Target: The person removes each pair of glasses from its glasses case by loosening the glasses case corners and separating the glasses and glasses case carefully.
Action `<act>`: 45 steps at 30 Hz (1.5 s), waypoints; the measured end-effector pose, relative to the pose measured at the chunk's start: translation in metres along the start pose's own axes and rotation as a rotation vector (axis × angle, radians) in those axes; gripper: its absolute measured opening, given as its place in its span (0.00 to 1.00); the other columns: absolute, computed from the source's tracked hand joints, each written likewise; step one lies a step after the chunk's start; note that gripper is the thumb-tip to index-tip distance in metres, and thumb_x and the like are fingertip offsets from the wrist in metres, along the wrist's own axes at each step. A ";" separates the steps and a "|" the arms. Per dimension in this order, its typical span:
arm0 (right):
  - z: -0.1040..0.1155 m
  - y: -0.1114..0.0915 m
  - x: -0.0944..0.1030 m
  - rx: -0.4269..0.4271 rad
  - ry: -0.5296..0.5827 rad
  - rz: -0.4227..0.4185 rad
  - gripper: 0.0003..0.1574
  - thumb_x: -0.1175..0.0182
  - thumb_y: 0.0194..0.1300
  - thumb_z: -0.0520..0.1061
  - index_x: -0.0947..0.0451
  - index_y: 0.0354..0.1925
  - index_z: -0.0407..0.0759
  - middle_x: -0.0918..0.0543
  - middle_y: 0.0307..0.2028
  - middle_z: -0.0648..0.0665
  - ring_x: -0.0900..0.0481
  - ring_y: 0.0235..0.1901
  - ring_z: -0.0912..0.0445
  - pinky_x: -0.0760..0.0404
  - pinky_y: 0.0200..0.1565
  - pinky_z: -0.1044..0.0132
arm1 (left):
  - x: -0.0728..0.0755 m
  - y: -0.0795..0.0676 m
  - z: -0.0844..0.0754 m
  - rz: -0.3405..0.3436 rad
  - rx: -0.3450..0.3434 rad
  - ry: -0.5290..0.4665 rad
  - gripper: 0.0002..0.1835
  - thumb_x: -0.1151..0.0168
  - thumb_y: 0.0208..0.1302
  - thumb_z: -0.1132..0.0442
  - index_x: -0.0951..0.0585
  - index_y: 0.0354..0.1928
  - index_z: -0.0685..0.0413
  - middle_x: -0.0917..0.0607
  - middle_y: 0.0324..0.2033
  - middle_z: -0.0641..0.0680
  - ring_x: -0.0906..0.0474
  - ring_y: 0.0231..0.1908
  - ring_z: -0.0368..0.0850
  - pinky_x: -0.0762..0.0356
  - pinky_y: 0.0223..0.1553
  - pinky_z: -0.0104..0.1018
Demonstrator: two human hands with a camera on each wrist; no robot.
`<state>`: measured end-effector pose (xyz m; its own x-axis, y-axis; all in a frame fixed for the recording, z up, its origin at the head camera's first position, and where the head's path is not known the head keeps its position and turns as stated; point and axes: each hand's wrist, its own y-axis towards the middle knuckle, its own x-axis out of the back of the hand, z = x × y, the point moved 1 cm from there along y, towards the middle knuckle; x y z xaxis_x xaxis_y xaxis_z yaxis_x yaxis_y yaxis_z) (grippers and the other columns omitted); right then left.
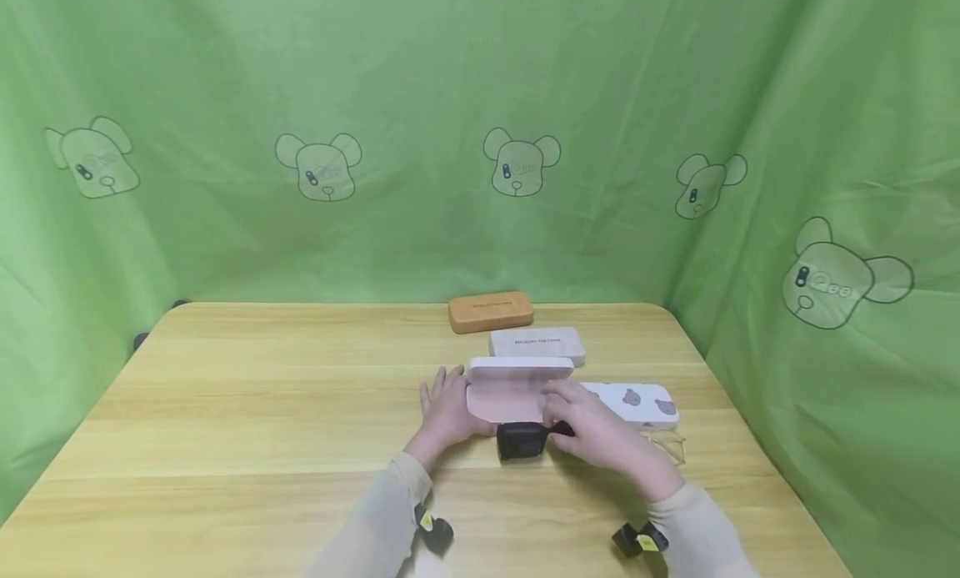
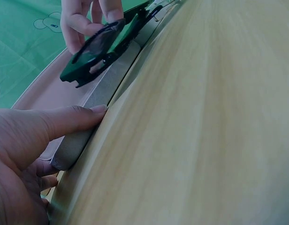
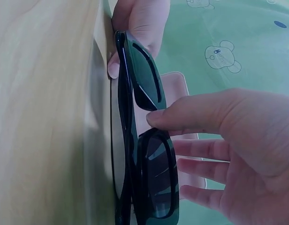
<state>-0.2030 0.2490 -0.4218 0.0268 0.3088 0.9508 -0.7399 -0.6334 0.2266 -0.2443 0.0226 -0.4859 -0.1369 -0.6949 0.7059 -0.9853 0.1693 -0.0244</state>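
A glasses case (image 1: 495, 404) with a pink lining sits with its lid raised at the middle of the table. My left hand (image 1: 450, 411) holds its left end. In the left wrist view the thumb (image 2: 79, 117) lies along the front wall and other fingers show past the end. My right hand (image 1: 588, 424) pinches black sunglasses (image 1: 521, 441) at the bridge, as the right wrist view shows, with the thumb (image 3: 177, 117) between the dark lenses (image 3: 158, 173). The sunglasses are tilted and held over the case's front edge.
Behind the open case lie a white lettered case (image 1: 536, 344) and a brown case (image 1: 491, 312). To its right is a white case with bear prints (image 1: 637, 404), with thin-framed glasses (image 1: 670, 446) in front of it. Green curtains (image 1: 420, 228) surround the wooden table (image 1: 247, 394).
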 end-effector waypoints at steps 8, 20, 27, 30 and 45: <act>-0.002 0.000 -0.007 -0.025 -0.018 0.057 0.10 0.29 0.49 0.40 0.21 0.29 0.48 0.23 0.57 0.33 0.25 0.57 0.38 0.26 0.61 0.39 | -0.001 0.000 0.000 -0.003 -0.001 -0.002 0.53 0.18 0.32 0.50 0.31 0.65 0.59 0.36 0.72 0.60 0.53 0.75 0.65 0.70 0.73 0.68; -0.005 0.000 -0.013 -0.033 -0.016 0.073 0.09 0.29 0.50 0.41 0.21 0.29 0.48 0.23 0.57 0.34 0.25 0.57 0.39 0.26 0.61 0.41 | -0.001 0.001 0.000 0.003 0.007 0.002 0.55 0.18 0.33 0.49 0.32 0.67 0.58 0.37 0.72 0.60 0.54 0.75 0.64 0.70 0.73 0.67; -0.006 -0.001 -0.012 -0.083 -0.018 0.087 0.10 0.29 0.50 0.41 0.23 0.28 0.49 0.22 0.57 0.35 0.26 0.59 0.38 0.30 0.63 0.38 | -0.002 0.001 0.001 0.003 0.012 0.004 0.57 0.18 0.32 0.47 0.33 0.68 0.60 0.38 0.73 0.59 0.55 0.76 0.63 0.72 0.73 0.67; -0.007 0.000 -0.012 -0.086 -0.028 0.089 0.10 0.29 0.51 0.41 0.23 0.28 0.49 0.22 0.57 0.34 0.26 0.59 0.38 0.30 0.64 0.38 | -0.002 0.002 0.001 0.001 0.009 0.002 0.57 0.18 0.32 0.46 0.34 0.68 0.60 0.38 0.73 0.59 0.55 0.75 0.63 0.72 0.73 0.67; -0.009 -0.001 -0.012 -0.055 -0.039 0.051 0.10 0.29 0.51 0.42 0.22 0.28 0.49 0.21 0.55 0.34 0.25 0.57 0.37 0.28 0.61 0.38 | -0.003 0.003 0.003 0.000 0.006 0.015 0.57 0.18 0.31 0.45 0.33 0.67 0.60 0.38 0.73 0.59 0.54 0.75 0.64 0.71 0.73 0.67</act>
<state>-0.2090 0.2526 -0.4352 0.0139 0.2484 0.9685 -0.7770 -0.6070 0.1669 -0.2476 0.0231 -0.4905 -0.1350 -0.6842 0.7167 -0.9859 0.1651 -0.0281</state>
